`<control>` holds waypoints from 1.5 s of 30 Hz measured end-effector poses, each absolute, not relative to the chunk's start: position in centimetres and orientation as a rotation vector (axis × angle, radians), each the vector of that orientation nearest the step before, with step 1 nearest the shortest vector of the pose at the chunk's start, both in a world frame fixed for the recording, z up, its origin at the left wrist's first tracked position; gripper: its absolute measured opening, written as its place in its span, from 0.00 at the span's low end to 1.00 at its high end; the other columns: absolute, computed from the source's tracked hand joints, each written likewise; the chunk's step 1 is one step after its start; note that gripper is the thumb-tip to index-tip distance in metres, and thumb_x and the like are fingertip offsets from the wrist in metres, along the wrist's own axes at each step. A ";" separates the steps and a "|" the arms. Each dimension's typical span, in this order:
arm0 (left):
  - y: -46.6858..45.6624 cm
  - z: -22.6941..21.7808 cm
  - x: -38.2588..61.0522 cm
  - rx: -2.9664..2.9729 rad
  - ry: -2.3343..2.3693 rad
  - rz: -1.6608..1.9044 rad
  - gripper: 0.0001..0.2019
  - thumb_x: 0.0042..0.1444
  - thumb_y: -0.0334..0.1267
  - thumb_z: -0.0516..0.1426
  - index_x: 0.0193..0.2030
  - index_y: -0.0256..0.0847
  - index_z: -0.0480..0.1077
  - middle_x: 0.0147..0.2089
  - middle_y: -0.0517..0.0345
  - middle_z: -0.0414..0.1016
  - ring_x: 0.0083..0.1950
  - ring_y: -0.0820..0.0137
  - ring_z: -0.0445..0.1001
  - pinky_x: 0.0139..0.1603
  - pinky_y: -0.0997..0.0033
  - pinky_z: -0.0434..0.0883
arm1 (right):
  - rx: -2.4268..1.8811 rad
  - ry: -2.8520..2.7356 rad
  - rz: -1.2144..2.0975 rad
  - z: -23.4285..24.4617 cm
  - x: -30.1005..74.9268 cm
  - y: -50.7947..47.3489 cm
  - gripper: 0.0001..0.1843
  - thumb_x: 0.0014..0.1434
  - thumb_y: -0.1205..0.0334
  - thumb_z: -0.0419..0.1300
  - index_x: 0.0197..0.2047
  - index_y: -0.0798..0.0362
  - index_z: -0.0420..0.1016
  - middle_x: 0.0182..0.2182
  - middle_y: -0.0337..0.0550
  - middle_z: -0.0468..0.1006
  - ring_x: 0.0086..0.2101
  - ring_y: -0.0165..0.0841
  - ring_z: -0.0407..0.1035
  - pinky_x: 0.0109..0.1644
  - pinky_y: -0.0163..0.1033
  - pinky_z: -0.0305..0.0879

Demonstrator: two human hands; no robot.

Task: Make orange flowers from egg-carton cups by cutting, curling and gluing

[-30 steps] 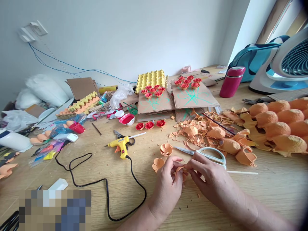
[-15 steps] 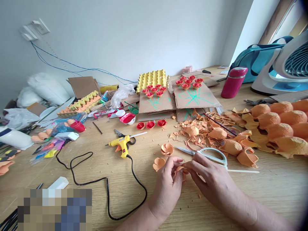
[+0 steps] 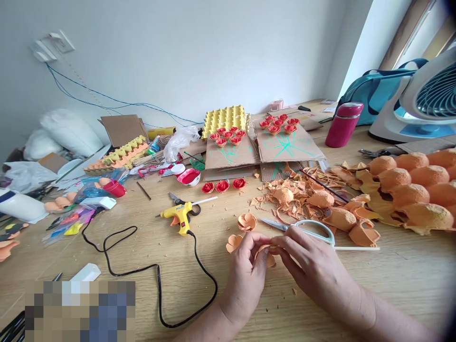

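My left hand (image 3: 247, 273) and my right hand (image 3: 313, 268) meet low in the middle of the wooden table (image 3: 142, 247). Both pinch a small orange egg-carton petal piece (image 3: 270, 256) between their fingertips. Just beyond my left hand lie an orange paper flower (image 3: 247, 221) and a flat orange petal cut-out (image 3: 233, 242). White-handled scissors (image 3: 309, 230) lie right behind my right hand. A yellow glue gun (image 3: 180, 214) with a black cord (image 3: 156, 275) lies to the left.
Orange egg-carton scraps (image 3: 306, 197) and an orange egg tray (image 3: 409, 187) fill the right side. Cardboard sheets with red paper roses (image 3: 278, 123) and a yellow egg tray (image 3: 224, 116) stand farther back. A pink flask (image 3: 342, 123), a fan (image 3: 431, 97) and left-side clutter ring the table.
Both hands stay together on the orange piece, with the fingers shifting slightly. The view has drifted a little.
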State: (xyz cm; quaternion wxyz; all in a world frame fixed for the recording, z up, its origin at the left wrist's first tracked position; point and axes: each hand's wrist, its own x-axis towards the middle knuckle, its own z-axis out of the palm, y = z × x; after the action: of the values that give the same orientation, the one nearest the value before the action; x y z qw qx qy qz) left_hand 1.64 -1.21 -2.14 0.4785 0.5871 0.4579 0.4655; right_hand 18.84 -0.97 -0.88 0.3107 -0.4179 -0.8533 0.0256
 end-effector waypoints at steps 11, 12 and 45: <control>-1.3 -2.6 1.7 1.546 1.112 1.144 0.04 0.63 0.29 0.57 0.37 0.40 0.71 0.33 0.58 0.77 0.34 0.71 0.76 0.37 0.75 0.73 | -1.074 -2.196 0.107 -1.6 19.1 -0.9 0.12 0.70 0.71 0.52 0.37 0.53 0.74 0.31 0.42 0.70 0.28 0.34 0.66 0.32 0.37 0.58; -1.3 -2.5 1.7 1.530 1.105 1.141 0.04 0.63 0.29 0.57 0.37 0.40 0.71 0.32 0.59 0.76 0.33 0.72 0.76 0.37 0.75 0.73 | -1.067 -2.214 0.075 -1.6 19.1 -0.9 0.13 0.71 0.72 0.51 0.37 0.53 0.74 0.30 0.42 0.70 0.28 0.34 0.65 0.32 0.37 0.57; -1.3 -3.1 1.4 1.556 1.013 1.226 0.03 0.65 0.32 0.58 0.38 0.41 0.71 0.34 0.58 0.77 0.34 0.72 0.74 0.38 0.75 0.72 | -1.054 -2.174 0.181 -1.2 19.0 -0.8 0.11 0.73 0.67 0.51 0.39 0.51 0.72 0.31 0.41 0.71 0.29 0.33 0.68 0.32 0.37 0.60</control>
State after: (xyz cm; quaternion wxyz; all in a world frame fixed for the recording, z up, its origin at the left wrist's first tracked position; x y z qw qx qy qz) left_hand 1.44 -1.27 -3.06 0.4423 0.6271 0.4084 0.4942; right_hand 19.03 -0.82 -1.18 0.3518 -0.4072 -0.8400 0.0701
